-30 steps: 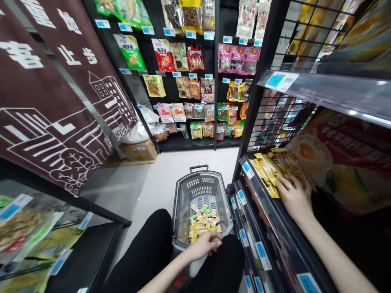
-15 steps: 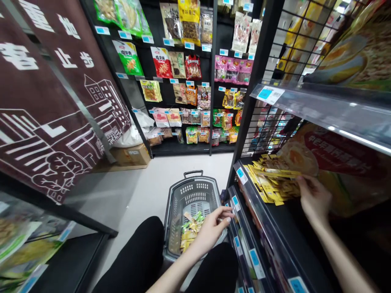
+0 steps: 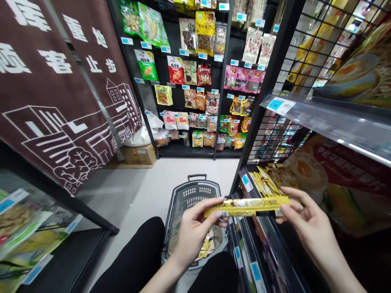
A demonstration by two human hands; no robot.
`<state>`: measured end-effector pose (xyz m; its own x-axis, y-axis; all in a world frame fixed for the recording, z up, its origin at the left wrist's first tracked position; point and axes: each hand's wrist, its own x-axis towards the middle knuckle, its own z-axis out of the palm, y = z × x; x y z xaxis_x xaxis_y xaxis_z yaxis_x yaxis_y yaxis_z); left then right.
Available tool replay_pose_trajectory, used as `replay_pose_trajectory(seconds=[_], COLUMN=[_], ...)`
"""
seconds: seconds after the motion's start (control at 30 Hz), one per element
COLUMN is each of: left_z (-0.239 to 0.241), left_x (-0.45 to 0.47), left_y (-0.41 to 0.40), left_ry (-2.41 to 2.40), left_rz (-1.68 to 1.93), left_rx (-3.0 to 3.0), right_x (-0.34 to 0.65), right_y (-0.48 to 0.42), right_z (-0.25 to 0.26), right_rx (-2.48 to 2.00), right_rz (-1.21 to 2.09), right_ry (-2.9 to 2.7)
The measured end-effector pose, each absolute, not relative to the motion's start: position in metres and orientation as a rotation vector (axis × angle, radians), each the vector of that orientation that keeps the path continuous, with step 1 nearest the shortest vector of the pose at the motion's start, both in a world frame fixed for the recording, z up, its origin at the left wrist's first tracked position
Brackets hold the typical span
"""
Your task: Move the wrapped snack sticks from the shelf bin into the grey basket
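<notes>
A long, narrow yellow sachet (image 3: 250, 205) is stretched level between my two hands, above the basket and the shelf edge. My left hand (image 3: 195, 226) is closed on its left end, thumb in front. My right hand (image 3: 305, 215) pinches its right end between thumb and fingers. Behind it, a pile of similar yellow sachets (image 3: 269, 179) lies on the right-hand shelf. Below my left hand stands a grey plastic shopping basket (image 3: 197, 191) on the floor between my knees, with small yellow packets (image 3: 207, 246) inside, partly hidden by my hand.
A large printed bag (image 3: 342, 175) stands behind the sachets, under a clear-edged upper shelf (image 3: 330, 122). Hanging snack bags (image 3: 204, 32) fill the rack ahead. To the left are a brown curtain (image 3: 61, 101), a cardboard box (image 3: 139, 156) and a low shelf with bags.
My right hand has brought the yellow sachet left and down from the pile. My left hand has risen from beside the basket and taken its other end. The view has shifted slightly left.
</notes>
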<state>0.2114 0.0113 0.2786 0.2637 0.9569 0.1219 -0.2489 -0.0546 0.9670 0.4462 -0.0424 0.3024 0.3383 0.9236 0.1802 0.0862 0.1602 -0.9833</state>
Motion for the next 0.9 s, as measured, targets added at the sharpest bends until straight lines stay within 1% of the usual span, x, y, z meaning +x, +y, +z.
replay_pose_trajectory(seconds=[0.1,0.2,0.43,0.63,0.73,0.9], left_z=[0.281,0.282,0.288,0.289,0.291,0.291], left_x=[0.203,0.197,0.192,0.188,0.188,0.196], left_y=[0.009,0.007,0.004,0.006,0.006,0.003], left_ry=[0.787,0.801,0.828,0.833,0.835,0.962], left_rz=[1.102,1.051,1.012,0.971,0.99,1.084], left_rx=[1.112,1.047,1.055,1.136,1.264,1.443], right_x=[0.443,0.44,0.432,0.434,0.434,0.421], right_y=[-0.047,-0.049,-0.049,-0.053,-0.054,-0.053], right_z=[0.303,0.304,0.308,0.311,0.312,0.306], right_rx=[-1.305,-1.292,-1.247,-1.256,-1.314,-1.47], right_rz=[0.713,0.709,0.968,1.114,1.063,0.792], right_ry=[-1.268,-1.396,-1.356,-1.334,-1.357,-1.366])
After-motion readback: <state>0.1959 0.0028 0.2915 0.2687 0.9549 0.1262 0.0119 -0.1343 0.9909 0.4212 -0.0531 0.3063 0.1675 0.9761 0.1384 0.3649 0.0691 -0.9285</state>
